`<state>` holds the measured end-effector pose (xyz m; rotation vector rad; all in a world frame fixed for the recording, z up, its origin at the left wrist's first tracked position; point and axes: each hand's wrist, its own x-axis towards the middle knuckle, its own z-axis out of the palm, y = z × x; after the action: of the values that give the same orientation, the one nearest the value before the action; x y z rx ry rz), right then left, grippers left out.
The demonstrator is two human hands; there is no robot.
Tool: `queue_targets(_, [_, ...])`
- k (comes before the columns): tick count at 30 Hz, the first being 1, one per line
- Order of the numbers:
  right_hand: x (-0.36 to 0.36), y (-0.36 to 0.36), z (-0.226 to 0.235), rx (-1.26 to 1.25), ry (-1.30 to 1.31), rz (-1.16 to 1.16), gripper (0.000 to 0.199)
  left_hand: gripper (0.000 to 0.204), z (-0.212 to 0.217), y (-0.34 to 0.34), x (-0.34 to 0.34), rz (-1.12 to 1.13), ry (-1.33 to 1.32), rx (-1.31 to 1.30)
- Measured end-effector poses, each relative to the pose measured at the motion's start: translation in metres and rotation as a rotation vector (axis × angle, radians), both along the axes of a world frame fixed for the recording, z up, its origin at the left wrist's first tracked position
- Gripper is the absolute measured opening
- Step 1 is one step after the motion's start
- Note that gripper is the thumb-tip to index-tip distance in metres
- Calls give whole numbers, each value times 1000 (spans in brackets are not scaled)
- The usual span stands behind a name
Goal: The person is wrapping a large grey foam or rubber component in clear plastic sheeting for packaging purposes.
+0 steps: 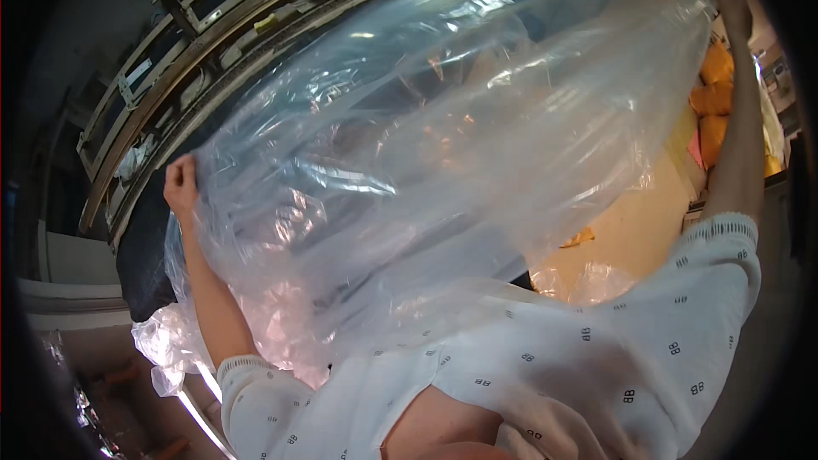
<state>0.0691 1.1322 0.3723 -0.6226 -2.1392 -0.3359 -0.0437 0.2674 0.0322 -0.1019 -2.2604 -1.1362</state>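
Observation:
A big clear plastic bag (443, 162) billows open in front of me and fills most of the view. My left hand (181, 185) is closed on the bag's left edge, arm stretched out. My right hand (734, 10) is raised at the upper right and grips the bag's far right edge. Both my sleeves are white with a small dark print. Through the plastic I can only make out blurred dark and orange shapes.
Wooden frames (170, 60) are stacked slantwise at the upper left over a dark surface (145, 264). Orange bundles (714, 94) lie at the right. More crumpled clear plastic (166, 345) hangs at the lower left. A pale floor (635, 230) shows beneath the bag.

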Motion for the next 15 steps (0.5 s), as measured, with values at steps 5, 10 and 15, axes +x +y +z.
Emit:
queue_targets(5, [-100,-232,-159,240,330,730,27,25,1,-80,24,514,139,-4])
queue_targets(10, [-119,-247,-321,31,-837,667,61,33,-5,-248,141,893,-103,-262])
queue_targets(15, [-130,-289,-315,-302,-306,1098,50,34,-7,-277,193,727,-272,-249])
